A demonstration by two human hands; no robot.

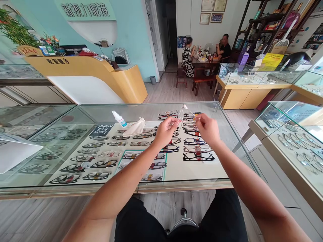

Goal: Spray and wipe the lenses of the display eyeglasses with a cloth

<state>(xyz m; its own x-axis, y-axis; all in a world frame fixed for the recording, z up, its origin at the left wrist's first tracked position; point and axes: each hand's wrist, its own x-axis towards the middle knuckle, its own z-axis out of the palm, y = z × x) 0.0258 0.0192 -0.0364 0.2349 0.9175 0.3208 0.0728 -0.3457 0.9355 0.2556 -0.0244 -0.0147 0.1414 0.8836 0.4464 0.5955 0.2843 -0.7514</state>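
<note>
Between my hands is a pair of clear-framed eyeglasses [186, 107], held up over the glass top of the display case. My left hand [166, 129] pinches the left side of the eyeglasses. At the other side, the fingers of my right hand [207, 127] close on one temple arm. To the left, a small white spray bottle [119, 119] with blue liquid stands on the glass. A crumpled cream cloth [135, 127] lies just beside it. Rows of dark-framed eyeglasses [198, 156] rest inside the case beneath my hands.
The glass display case [196, 183] spans the area before my knees. A white sheet-like object [17, 153] juts in at left. More glass cases [297, 134] stand at right. Beyond are a curved counter [96, 72] and two people seated at a table [205, 60].
</note>
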